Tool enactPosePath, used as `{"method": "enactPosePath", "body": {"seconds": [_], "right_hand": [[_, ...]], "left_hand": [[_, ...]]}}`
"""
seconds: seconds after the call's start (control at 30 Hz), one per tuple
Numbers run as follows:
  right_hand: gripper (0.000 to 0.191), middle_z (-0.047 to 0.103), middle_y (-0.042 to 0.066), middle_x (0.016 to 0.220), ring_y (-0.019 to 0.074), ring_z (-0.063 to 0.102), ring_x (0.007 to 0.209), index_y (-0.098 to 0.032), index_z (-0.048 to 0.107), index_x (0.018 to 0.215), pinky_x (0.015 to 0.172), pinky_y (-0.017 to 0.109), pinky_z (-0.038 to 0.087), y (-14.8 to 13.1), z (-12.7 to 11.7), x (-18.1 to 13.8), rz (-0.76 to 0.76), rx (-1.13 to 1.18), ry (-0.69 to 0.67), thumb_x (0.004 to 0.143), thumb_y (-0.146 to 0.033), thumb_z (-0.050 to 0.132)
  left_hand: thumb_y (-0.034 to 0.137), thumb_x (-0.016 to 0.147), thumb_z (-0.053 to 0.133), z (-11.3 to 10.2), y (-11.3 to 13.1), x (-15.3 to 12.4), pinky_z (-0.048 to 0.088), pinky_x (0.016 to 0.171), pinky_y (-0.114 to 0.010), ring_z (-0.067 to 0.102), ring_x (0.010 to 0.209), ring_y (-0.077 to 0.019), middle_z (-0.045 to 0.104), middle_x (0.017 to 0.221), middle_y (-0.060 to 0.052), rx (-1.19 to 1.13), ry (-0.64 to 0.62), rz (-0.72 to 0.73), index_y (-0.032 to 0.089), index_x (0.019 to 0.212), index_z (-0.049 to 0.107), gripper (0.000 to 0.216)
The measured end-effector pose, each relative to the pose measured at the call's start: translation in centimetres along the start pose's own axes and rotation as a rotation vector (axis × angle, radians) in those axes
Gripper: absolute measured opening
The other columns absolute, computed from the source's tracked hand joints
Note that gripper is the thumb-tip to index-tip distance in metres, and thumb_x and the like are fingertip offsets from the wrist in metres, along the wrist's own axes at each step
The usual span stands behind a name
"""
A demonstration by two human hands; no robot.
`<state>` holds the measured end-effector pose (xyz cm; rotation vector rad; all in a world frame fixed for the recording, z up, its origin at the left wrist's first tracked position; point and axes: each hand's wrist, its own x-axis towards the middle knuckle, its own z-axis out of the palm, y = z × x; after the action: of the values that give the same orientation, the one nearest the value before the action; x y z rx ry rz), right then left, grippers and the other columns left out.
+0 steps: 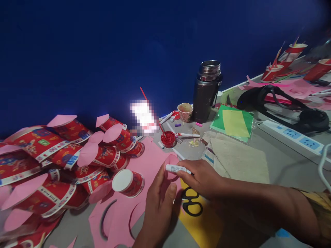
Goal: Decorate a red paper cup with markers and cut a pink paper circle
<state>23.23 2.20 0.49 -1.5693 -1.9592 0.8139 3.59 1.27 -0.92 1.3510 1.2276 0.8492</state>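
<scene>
My right hand (204,179) is closed round a white marker pen (178,169), its tip end pointing left over a small pink paper cut-out (171,162). My left hand (159,203) holds that pink piece from below, thumb up against it, fingers curled. Both hands hover over a pink paper sheet (121,220) with curved shapes cut out of it. Black-handled scissors (191,203) lie on yellow paper (201,224) just under my right hand. A red paper cup (129,182) lies on its side to the left of my left hand.
Several red paper cups with pink paper lids (64,158) are piled at the left. Behind stand a dark steel flask (207,91), a small used cup (185,112), a red lid (168,139), green and yellow sheets (234,124), a white power strip (292,136) and a black strap (284,106).
</scene>
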Motion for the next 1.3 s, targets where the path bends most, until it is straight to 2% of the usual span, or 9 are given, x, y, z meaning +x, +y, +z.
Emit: {"method": "enactPosePath", "body": {"seconds": [0.07,0.13,0.37,0.57,0.77,0.97,1.07,1.2,1.3], "right_hand": [[0.028,0.081,0.007,0.102,0.0231,0.073,0.091,-0.022,0.073,0.111,0.075,0.029,0.043,0.0,0.0,0.0,-0.013,-0.065,-0.030,0.107,-0.040,0.052],[0.028,0.081,0.008,0.104,0.0243,0.074,0.093,-0.022,0.072,0.113,0.076,0.030,0.042,-0.1,0.0,0.0,-0.015,-0.114,-0.067,0.107,-0.040,0.051],[0.035,0.080,0.007,0.100,0.0232,0.072,0.089,-0.022,0.072,0.107,0.074,0.030,0.043,-0.1,0.0,-0.1,-0.014,-0.033,-0.049,0.108,-0.043,0.044],[0.040,0.075,0.004,0.084,0.0186,0.066,0.077,-0.019,0.070,0.088,0.069,0.027,0.046,-0.1,-0.6,0.2,0.058,0.267,0.026,0.106,-0.043,0.045],[0.034,0.081,0.008,0.106,0.0251,0.073,0.094,-0.022,0.074,0.116,0.078,0.031,0.046,0.5,-0.5,0.1,-0.028,0.020,-0.017,0.105,-0.041,0.048],[0.037,0.082,0.008,0.114,0.0274,0.075,0.100,-0.024,0.072,0.125,0.080,0.033,0.048,0.8,-0.2,-0.1,-0.054,-0.043,-0.038,0.105,-0.041,0.046],[0.037,0.082,0.009,0.113,0.0259,0.075,0.097,-0.022,0.073,0.123,0.080,0.032,0.050,0.5,-0.3,-0.1,-0.027,0.055,0.002,0.105,-0.041,0.047],[0.037,0.081,0.007,0.094,0.0218,0.073,0.084,-0.018,0.075,0.101,0.073,0.029,0.050,0.1,-0.8,0.1,0.048,0.187,0.020,0.105,-0.039,0.044],[0.037,0.083,0.008,0.104,0.0242,0.075,0.092,-0.020,0.076,0.111,0.079,0.031,0.053,0.2,-0.9,0.2,0.008,0.173,0.029,0.105,-0.040,0.045]], "left_hand": [[0.060,0.095,0.066,0.3,0.8,-0.2,0.065,0.095,-0.039,0.056,0.145,-0.0374,0.053,0.164,-0.013,-0.179,0.014,-0.085,0.029,0.156,0.054,0.069],[0.061,0.097,0.064,0.5,1.1,-0.3,0.066,0.091,-0.038,0.057,0.144,-0.0374,0.052,0.164,-0.013,-0.248,-0.010,-0.116,0.030,0.158,0.051,0.070],[0.057,0.098,0.065,-0.1,-0.7,-0.3,0.046,0.123,-0.047,0.054,0.148,-0.0356,0.057,0.160,-0.014,0.002,-0.073,0.082,0.021,0.161,0.049,0.074],[0.055,0.096,0.069,0.0,-1.7,-0.5,0.039,0.127,-0.054,0.046,0.154,-0.0385,0.051,0.166,-0.012,0.088,-0.028,0.113,0.024,0.163,0.046,0.077],[0.056,0.099,0.065,-0.5,-0.2,0.0,0.036,0.129,-0.052,0.039,0.158,-0.0374,0.040,0.173,-0.012,-0.040,-0.064,0.107,0.029,0.165,0.041,0.076],[0.054,0.100,0.064,0.2,-0.1,-0.4,0.032,0.131,-0.049,0.030,0.163,-0.0344,0.034,0.176,-0.011,-0.057,-0.185,0.119,0.029,0.169,0.032,0.080],[0.056,0.097,0.067,0.5,-0.7,-0.7,0.029,0.132,-0.054,0.033,0.161,-0.0372,0.036,0.175,-0.011,-0.032,-0.126,0.126,0.029,0.168,0.034,0.083],[0.056,0.097,0.068,0.2,-1.2,-0.6,0.029,0.132,-0.056,0.037,0.159,-0.0391,0.041,0.173,-0.011,0.015,-0.115,0.128,0.029,0.168,0.036,0.082],[0.054,0.099,0.065,-0.1,-0.8,-0.3,0.030,0.132,-0.054,0.035,0.160,-0.0377,0.038,0.174,-0.010,0.019,-0.125,0.148,0.031,0.168,0.035,0.079]]}}
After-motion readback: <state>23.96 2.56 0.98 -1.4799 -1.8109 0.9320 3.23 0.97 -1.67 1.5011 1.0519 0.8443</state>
